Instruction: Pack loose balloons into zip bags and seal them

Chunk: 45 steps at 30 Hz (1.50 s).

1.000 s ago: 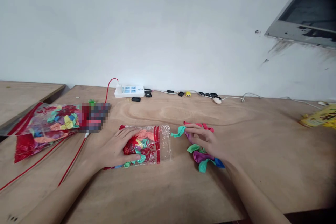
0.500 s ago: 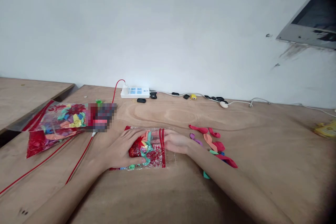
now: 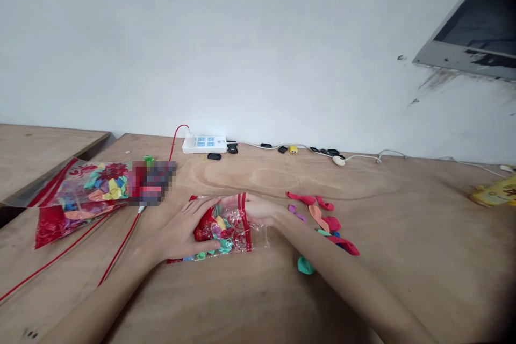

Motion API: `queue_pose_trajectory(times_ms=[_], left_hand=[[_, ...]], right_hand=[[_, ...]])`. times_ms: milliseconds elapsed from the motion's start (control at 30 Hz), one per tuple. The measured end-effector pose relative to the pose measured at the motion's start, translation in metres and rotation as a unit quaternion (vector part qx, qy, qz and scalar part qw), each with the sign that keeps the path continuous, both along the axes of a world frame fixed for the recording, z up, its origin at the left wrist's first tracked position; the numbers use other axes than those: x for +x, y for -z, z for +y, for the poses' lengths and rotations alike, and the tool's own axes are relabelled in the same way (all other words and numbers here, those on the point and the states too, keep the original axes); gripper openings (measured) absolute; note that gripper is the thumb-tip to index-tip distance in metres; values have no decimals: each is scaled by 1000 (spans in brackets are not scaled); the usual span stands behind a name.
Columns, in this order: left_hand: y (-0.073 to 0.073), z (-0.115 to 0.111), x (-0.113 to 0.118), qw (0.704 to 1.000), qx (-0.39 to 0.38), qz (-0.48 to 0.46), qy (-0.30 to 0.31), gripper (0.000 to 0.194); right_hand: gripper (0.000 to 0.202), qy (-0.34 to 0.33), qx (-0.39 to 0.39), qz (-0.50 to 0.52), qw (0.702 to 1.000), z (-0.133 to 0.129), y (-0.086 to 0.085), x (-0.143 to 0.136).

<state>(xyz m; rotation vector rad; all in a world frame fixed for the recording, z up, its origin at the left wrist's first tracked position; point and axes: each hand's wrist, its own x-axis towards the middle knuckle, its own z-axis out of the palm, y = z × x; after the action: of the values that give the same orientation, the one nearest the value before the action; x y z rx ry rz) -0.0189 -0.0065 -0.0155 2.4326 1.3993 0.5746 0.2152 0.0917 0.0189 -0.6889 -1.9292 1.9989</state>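
Note:
A clear plastic bag with red print (image 3: 246,232) lies flat on the wooden table, its mouth to the right. Balloons in several colours (image 3: 228,244) show through the film. My left hand (image 3: 181,228) rests on the bag's left part, thumb and fingers spread. Through the mouth goes my right hand (image 3: 258,208); its fingers are inside, mostly hidden behind the red stripes and shiny film, so what they touch is unclear. Close to my right forearm lie loose balloons, among them a green balloon (image 3: 305,265) and a red balloon (image 3: 344,244).
To the left lie more bags of balloons (image 3: 83,185), partly under a blurred-out device with a red cable (image 3: 123,244). A white power strip (image 3: 205,144) stands by the wall. Small black pieces (image 3: 214,156) and a white cable run along the back. A yellow packet (image 3: 494,192) is far right.
My right hand has pushed further left into the bag, and its fingers are less visible. My left hand stays on the bag. The view has shifted slightly.

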Motion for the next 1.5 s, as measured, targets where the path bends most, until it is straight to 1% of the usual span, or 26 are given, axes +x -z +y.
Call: queue_pose_trajectory(times_ms=[67,133,167,233,267,300,367,433,500,533,600,633,700,767,867,933,1000,1067,1133,1233,1267,1300,1333,1400,1433,1500], left_hand=[[1,1,0,1000,0,0,7,100],[3,1,-1,1000,-3,1,14,101],[4,1,-1,1000,-4,1,16,101],[6,1,-1,1000,-5,1,15,101],[7,1,-1,1000,-4,1,15,100],[7,2,-1,1000,-3,1,15,100],[8,2,-1,1000,-4,1,16,99],[8,2,-1,1000,-6,2,18,98],[8,3,-2,1000,-6,3,20,98],[7,3,-2,1000,-6,3,21,98],[8,3,-2,1000,-5,4,21,98],[8,3,-3,1000,-6,6,20,97],[8,3,-3,1000,-6,10,20,97],[8,3,-3,1000,-1,11,22,97],[5,2,-2,1000,3,13,21,96],[2,1,0,1000,0,17,18,95],[-1,1,0,1000,0,19,15,94],[-1,1,0,1000,5,17,12,94],[0,1,-1,1000,11,14,12,96],[3,2,-2,1000,13,7,14,95],[4,2,-2,1000,13,5,16,95],[4,2,-2,1000,13,4,17,95],[5,2,-3,1000,12,5,18,95],[5,2,-3,1000,8,9,18,95],[4,2,-3,1000,6,11,19,95],[3,2,-2,1000,4,13,19,93]], right_hand=[[35,-29,11,-17,999,5,-10,24],[41,-52,32,-28,998,11,-16,54],[44,-35,48,-26,998,14,-17,71],[49,49,116,-38,991,21,-14,109],[50,106,176,-67,976,25,-10,129],[51,154,237,-105,953,29,-5,151],[54,241,355,-185,884,37,5,194],[50,277,387,-229,849,42,14,234],[47,301,405,-262,823,44,23,266],[44,310,413,-281,809,44,26,278],[35,317,414,-311,795,42,32,292],[28,318,409,-320,793,41,33,295],[22,319,391,-322,801,40,33,295],[27,332,363,-301,817,38,29,289],[39,399,275,-210,849,34,21,275],[43,459,207,-129,854,31,18,264],[45,509,169,-72,841,31,18,252],[46,544,163,-55,821,31,21,238],[47,567,177,-57,803,32,26,223],[46,580,207,-58,786,27,33,199],[44,565,234,-64,789,23,35,191],[41,530,274,-76,799,18,36,183],[35,476,325,-94,812,12,36,175],[24,324,434,-137,829,-1,37,162],[21,249,476,-155,829,-7,37,157],[21,154,525,-176,819,-17,37,150]])
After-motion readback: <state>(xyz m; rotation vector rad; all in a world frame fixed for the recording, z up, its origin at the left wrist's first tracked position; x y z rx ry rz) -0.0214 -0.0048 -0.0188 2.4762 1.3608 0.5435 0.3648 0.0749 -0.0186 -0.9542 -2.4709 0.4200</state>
